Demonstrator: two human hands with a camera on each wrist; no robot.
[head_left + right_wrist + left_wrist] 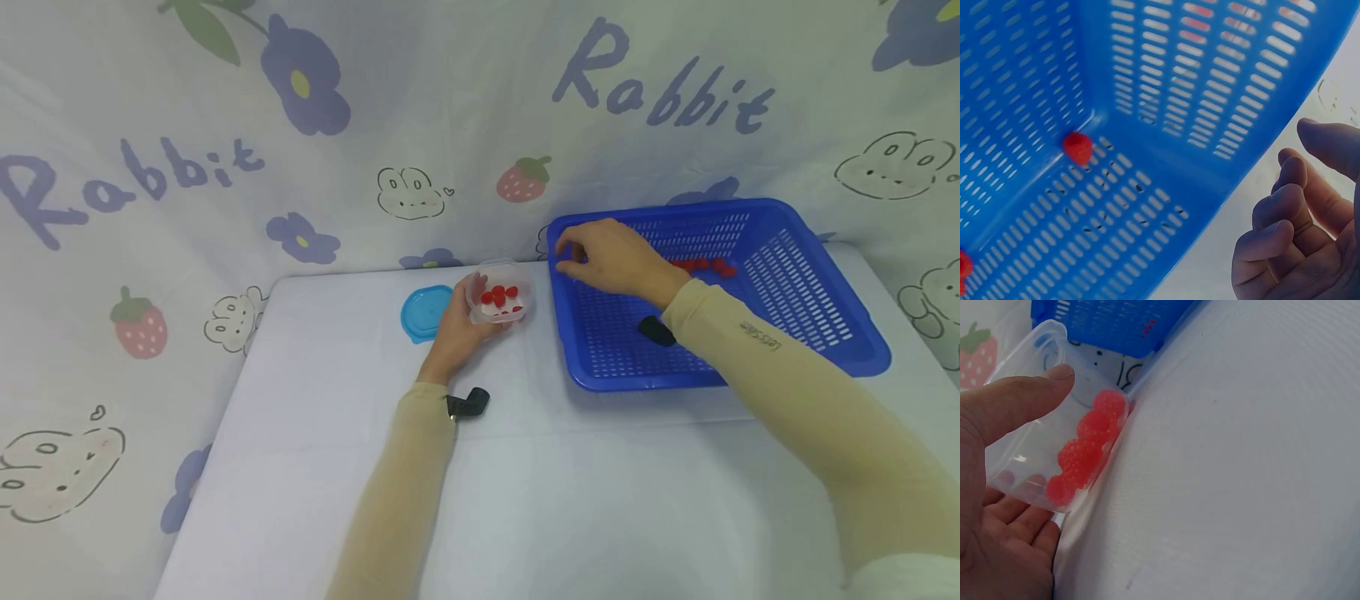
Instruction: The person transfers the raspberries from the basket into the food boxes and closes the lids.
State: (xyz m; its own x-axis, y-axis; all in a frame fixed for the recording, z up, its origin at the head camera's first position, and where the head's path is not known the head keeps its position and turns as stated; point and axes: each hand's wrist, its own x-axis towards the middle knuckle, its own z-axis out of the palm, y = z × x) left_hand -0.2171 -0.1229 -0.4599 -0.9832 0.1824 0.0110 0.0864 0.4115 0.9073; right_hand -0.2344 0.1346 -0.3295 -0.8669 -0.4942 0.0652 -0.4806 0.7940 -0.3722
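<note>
In the head view my left hand grips a small clear plastic tub from its left side. Several red raspberries lie in it. The left wrist view shows the raspberries gathered along the bottom of the tub, with my thumb against its wall. Over the left end of a blue basket hovers my right hand. Its fingers are loosely bent, and a gap shows between thumb and fingers with nothing in it. More raspberries lie inside the basket; one raspberry sits near a corner.
A round light-blue lid lies on the white tabletop, just left of the tub. The basket's slotted walls rise to the right of the tub. Behind the table hangs a printed cloth with rabbits, flowers and strawberries.
</note>
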